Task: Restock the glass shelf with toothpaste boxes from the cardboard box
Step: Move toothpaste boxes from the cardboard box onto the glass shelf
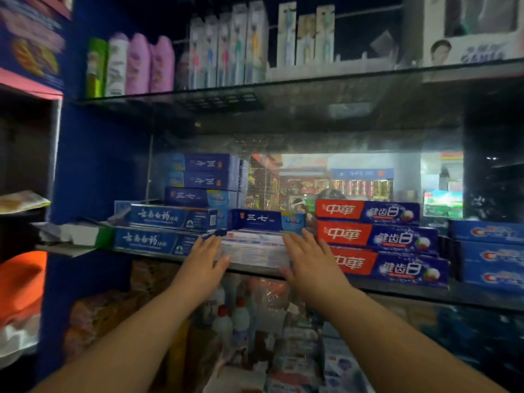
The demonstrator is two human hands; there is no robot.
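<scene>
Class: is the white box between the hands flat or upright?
Flat: the white box lies lengthwise on the glass shelf, a blue box on top.

Both bare forearms reach forward and upward from the lower corners, converging slightly. The left hand (205, 258) and right hand (310, 258) lie level with each other, apart, backs toward the camera, with fingers straight, close together and pointing away. Each thumb spreads inward toward the other hand; both palms are flat.
</scene>
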